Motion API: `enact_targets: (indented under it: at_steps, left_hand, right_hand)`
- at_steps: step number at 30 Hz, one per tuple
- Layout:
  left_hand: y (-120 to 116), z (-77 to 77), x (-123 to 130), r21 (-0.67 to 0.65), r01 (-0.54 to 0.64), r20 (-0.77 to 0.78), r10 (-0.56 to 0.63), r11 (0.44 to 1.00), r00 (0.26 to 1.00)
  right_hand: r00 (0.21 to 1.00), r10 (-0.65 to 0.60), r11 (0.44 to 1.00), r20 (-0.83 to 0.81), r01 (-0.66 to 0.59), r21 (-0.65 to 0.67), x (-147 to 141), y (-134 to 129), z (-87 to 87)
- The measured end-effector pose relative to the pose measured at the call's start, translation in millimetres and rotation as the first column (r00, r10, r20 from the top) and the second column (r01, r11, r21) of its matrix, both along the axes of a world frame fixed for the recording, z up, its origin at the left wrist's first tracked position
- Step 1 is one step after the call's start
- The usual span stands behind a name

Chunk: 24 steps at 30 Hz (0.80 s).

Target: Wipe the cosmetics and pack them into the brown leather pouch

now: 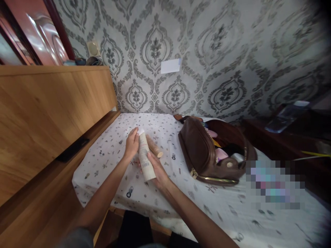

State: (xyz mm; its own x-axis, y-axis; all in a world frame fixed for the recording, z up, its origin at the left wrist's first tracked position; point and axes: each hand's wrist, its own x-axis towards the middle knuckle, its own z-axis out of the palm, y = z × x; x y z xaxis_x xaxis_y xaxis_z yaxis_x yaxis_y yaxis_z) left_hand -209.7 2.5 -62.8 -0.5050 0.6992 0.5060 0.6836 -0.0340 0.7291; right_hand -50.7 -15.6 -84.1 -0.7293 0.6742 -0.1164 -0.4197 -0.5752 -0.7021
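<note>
Bottle [145,151], pale cream, white-topped, tilted

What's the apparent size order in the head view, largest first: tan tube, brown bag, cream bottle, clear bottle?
1. Brown bag
2. Cream bottle and clear bottle: too alike to rank; the two sit at different distances
3. Tan tube, partly hidden

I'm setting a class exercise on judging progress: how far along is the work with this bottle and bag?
Done: the brown bag is open, items inside. In hand: the right hand grips the pale bottle; the left hand is at its white top. Left: perhaps the tan tube outside the bag; the end point can't be told.
</note>
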Motion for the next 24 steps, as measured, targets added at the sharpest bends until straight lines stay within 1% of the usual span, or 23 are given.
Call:
enact_targets:
  at_steps: [4,8,11,14,16,18,21,24]
  left_hand:
    - [-14,-6.1,26,0.008,0.124,0.005,-0.124,0.992,0.992]
    - [-39,-10.8,58,0.001,0.25,0.018,-0.25,0.968,0.968]
    - [-61,-12.8,77,0.012,0.298,0.02,-0.299,0.954,0.954]
    - [-76,-13.2,85,0.018,0.317,0.014,-0.318,0.948,0.948]
    - [-76,-12.0,83,0.023,0.302,0.019,-0.302,0.953,0.953]
    - [-69,-9.4,74,0.032,0.26,0.055,-0.261,0.965,0.964]
    - [-49,-3.6,52,0.071,0.166,0.177,-0.176,0.984,0.968]
    - [-29,2.5,29,0.143,0.099,0.328,-0.142,0.985,0.934]
  right_hand:
    - [0.995,-0.086,0.995,-0.059,0.083,-0.053,-1,4,1.4]
    - [0.978,-0.156,0.987,-0.136,0.147,-0.068,2,11,1.6]
    - [0.972,-0.177,0.983,-0.154,0.166,-0.084,4,18,-2.9]
    - [0.97,-0.196,0.979,-0.142,0.184,-0.093,3,23,-7.5]
    - [0.966,-0.214,0.975,-0.144,0.202,-0.09,4,23,-7.5]
    - [0.97,-0.19,0.98,-0.154,0.178,-0.089,6,21,-4.3]
    - [0.988,-0.043,0.991,-0.148,0.023,-0.132,10,17,2.9]
    - [0.988,0.104,0.975,-0.115,-0.124,-0.184,13,12,7.7]
